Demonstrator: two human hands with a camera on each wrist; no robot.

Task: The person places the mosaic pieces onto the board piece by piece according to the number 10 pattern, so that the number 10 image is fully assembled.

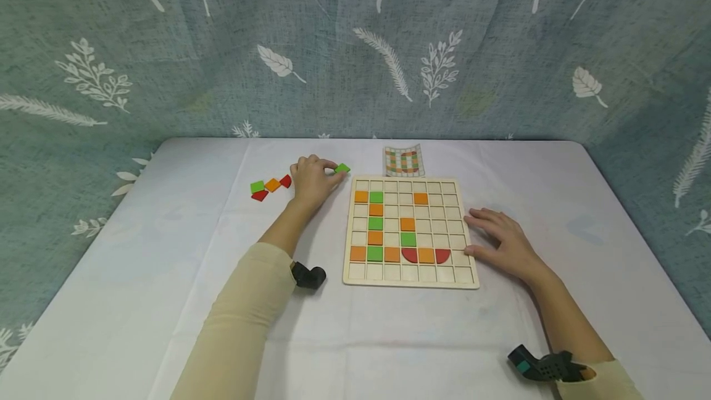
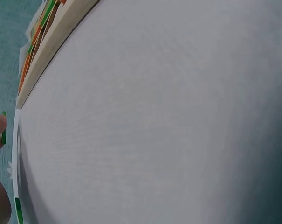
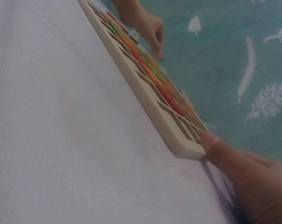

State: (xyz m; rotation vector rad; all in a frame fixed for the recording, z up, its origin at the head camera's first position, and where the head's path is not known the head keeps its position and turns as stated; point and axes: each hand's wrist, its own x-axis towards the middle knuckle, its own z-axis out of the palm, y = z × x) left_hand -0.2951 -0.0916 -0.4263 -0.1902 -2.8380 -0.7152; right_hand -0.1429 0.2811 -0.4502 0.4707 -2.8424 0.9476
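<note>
Between thumb and fingers, my left hand [image 1: 313, 181] pinches a green square tile [image 1: 342, 168] just off the upper left corner of a wooden grid board [image 1: 355, 273]. In the left wrist view that green tile [image 2: 4, 135] shows at the far left edge. Orange and green squares and two red rounded pieces [image 1: 409, 255] sit in some of the board's cells. My right hand [image 1: 502, 242] lies by the board's right side, fingers loosely spread. Its thumb [image 3: 214, 144] touches the board's edge in the right wrist view.
Left of my left hand lie loose tiles: a green square [image 1: 258, 187], an orange square [image 1: 272, 185] and two red pieces [image 1: 259, 196]. A small pattern card [image 1: 403, 161] rests behind the board. Leaf-patterned cloth [image 1: 333, 48] rises behind the white-covered table [image 1: 422, 338].
</note>
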